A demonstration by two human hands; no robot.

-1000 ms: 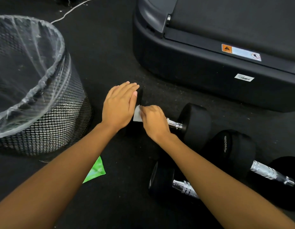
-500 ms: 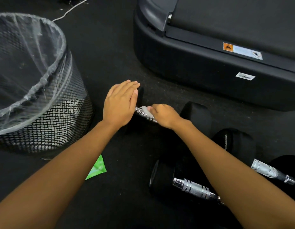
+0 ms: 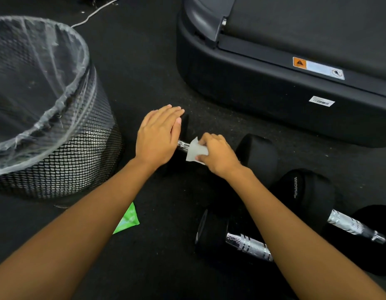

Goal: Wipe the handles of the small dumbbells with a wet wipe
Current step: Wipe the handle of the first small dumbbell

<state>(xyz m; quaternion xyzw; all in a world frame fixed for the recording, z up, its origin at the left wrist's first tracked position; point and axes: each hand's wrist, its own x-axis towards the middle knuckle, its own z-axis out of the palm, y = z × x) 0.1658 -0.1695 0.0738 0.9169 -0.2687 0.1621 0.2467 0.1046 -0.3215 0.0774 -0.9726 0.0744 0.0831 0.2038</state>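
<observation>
Three black dumbbells with chrome handles lie on the dark floor. My left hand (image 3: 158, 135) rests flat, fingers together, on the left head of the far dumbbell (image 3: 260, 153). My right hand (image 3: 218, 154) is closed around that dumbbell's handle with a white wet wipe (image 3: 195, 150) wrapped over the bar. A short bit of chrome shows between my hands. A second dumbbell (image 3: 248, 245) lies nearer, partly under my right forearm. The third dumbbell (image 3: 352, 225) is at the right.
A black mesh bin (image 3: 64, 156) lined with clear plastic stands at the left. A green wipe packet (image 3: 128, 219) lies on the floor by my left forearm. The black treadmill base (image 3: 274, 87) fills the back right. A white cable (image 3: 97, 11) runs along the far floor.
My right hand slid the wipe right along the handle, then back left towards the left head. My left hand stayed on the dumbbell's head.
</observation>
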